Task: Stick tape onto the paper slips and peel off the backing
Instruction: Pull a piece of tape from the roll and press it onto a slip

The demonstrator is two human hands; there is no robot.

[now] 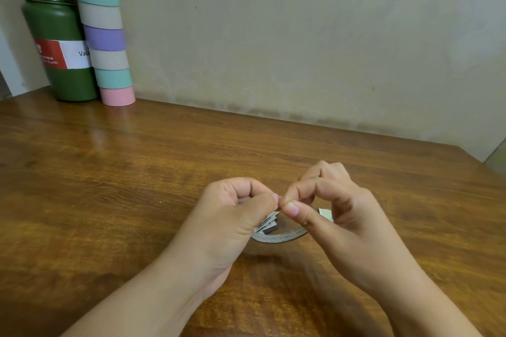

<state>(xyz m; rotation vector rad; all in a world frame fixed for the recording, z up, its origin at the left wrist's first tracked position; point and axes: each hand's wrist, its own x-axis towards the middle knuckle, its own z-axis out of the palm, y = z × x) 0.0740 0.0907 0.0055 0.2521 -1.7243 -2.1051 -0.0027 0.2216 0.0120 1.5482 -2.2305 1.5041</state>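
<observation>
At the lower centre of the frame, the tips of two bare hands are brought together just above a brown wooden tabletop (137, 172). The thumb and forefinger of the right hand (342, 216) are pressed together in a fine pinch, the other fingers being curled loosely behind; something very small is nipped there, too small to be identified. The left hand (232, 213) is curled into a loose fist, with its thumb laid against the forefinger so that the tip meets the right-hand pinch. A few small grey-and-white paper slips (269, 220) are seen sticking out below the left thumb, fanned slightly; whether they are held by that hand or lie beneath it cannot be told.

Directly under the hands, a roll of pale tape with small printed lettering (276, 238) is laid flat on the wood, only its near curved edge being visible between the two wrists. A further small pale piece (325, 213) is glimpsed through the arch of the right hand, near the roll's right side.

In the upper left of the frame, well apart from the hands, a dark green flask with a red-and-white label (60, 44) is stood against the beige patterned wall (301, 35), and a tall tube banded in purple, mint, grey and pink (105, 35) is stood touching its right side.
</observation>
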